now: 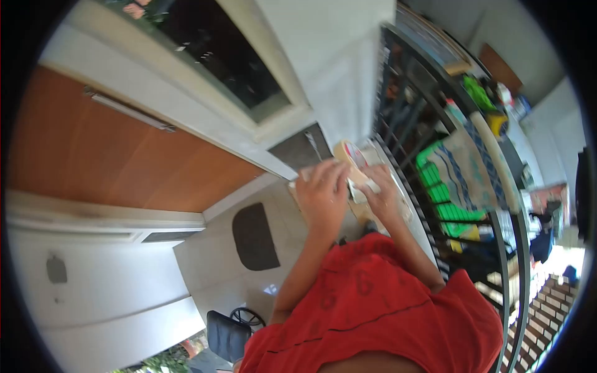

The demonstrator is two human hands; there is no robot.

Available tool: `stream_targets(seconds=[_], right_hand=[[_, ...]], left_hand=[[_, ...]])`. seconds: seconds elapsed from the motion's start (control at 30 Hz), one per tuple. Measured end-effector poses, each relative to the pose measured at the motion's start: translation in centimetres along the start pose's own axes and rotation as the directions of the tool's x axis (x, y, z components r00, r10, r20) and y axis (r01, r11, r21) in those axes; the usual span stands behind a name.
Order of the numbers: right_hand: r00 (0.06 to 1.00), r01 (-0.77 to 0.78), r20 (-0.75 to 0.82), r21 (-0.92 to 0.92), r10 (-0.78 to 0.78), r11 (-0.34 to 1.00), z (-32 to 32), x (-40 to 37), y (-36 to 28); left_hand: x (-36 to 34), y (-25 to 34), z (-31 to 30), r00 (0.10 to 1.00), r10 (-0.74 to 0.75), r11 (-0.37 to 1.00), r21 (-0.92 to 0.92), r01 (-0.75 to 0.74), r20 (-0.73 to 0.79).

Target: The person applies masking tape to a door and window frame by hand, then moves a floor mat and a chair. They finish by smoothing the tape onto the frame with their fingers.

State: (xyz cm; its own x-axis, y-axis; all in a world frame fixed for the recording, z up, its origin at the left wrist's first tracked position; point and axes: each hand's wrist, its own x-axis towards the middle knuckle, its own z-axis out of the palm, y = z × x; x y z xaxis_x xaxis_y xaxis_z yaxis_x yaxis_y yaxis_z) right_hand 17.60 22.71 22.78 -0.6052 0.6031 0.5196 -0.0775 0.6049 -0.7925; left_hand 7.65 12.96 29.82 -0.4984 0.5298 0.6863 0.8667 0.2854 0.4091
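Two hands mid-view, from where I watch: R hand [384, 198] has its fingers closed on the lower R edge of a tape roll [349, 163], tan w/ a bit of red & white at its core. L hand [323, 199] is curled just beside the roll's L side; can't tell from here if its fingers pinch any tape. Roll's up off the floor, tilted, btwn the hands. Both forearms run back to a red shirt [373, 298].

Further out, to the R, I see a black railing [522, 273] w/ a blue-patterned towel [466, 171] hung over it & a green crate [435, 183] behind. To the L, a dark mat [255, 237] on the tile floor [211, 261], then a brown door [124, 149] w/ a metal bar [127, 109]. Dark window [217, 50] up top; black seat [225, 336] nr a wheel [247, 317], btm L.
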Motion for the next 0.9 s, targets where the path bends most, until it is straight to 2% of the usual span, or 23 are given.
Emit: stream_targets(seconds=[0.13, 0.17, 0.23, 0.27, 0.33, 0.47, 0.53, 0.57, 0.67, 0.73, 0.9], right_hand=[[0.997, 0.045, 0.063, 0.029, -0.047, 0.999, 1.4, 1.2, 0.3], [0.995, 0.080, 0.050, 0.051, -0.082, 0.996, 1.8, 1.5, 0.5], [0.989, 0.094, 0.109, 0.055, -0.100, 0.994, 2.4, 1.9, 0.8], [0.987, 0.117, 0.099, 0.073, -0.124, 0.990, 2.7, 2.2, 0.8], [0.975, 0.115, 0.181, 0.097, -0.131, 0.989, 3.1, 2.9, 0.6], [0.964, 0.138, 0.209, 0.146, -0.167, 0.980, 4.3, 4.4, -0.3], [0.964, 0.128, 0.219, 0.128, -0.154, 0.983, 5.1, 5.0, -0.8], [0.963, 0.130, 0.220, 0.137, -0.158, 0.982, 5.4, 5.0, -1.0], [0.959, 0.192, 0.203, 0.046, -0.198, 0.980, 6.5, 6.4, -2.2], [0.949, 0.206, 0.264, -0.106, -0.172, 0.973, 6.8, 7.2, -3.7], [0.960, 0.144, 0.257, -0.110, -0.112, 0.983, 10.6, 8.9, -5.4]], left_hand=[[-0.4, -1.0, 0.0, 0.986, -0.157, 0.987, 0.024, 0.158, -0.050], [-0.3, -1.4, -0.2, 0.988, -0.133, 0.990, 0.043, 0.137, -0.081], [-0.3, -2.0, -0.5, 0.975, -0.215, 0.977, -0.025, 0.214, -0.049], [-0.4, -2.4, -0.6, 0.978, -0.198, 0.980, -0.010, 0.197, -0.070], [-0.4, -3.4, -0.6, 0.939, -0.344, 0.935, -0.098, 0.340, -0.019], [0.1, -5.1, -1.0, 0.933, -0.361, 0.931, -0.050, 0.361, 0.015], [0.7, -5.9, -1.3, 0.946, -0.322, 0.945, 0.078, 0.318, 0.039], [0.6, -6.4, -1.5, 0.946, -0.322, 0.944, 0.086, 0.319, 0.034], [1.4, -8.4, -2.1, 0.949, -0.311, 0.947, 0.099, 0.306, 0.046], [1.7, -9.4, -2.5, 0.938, -0.342, 0.935, 0.117, 0.334, 0.060], [3.8, -12.4, -4.5, 0.948, -0.313, 0.930, 0.222, 0.294, 0.055]])
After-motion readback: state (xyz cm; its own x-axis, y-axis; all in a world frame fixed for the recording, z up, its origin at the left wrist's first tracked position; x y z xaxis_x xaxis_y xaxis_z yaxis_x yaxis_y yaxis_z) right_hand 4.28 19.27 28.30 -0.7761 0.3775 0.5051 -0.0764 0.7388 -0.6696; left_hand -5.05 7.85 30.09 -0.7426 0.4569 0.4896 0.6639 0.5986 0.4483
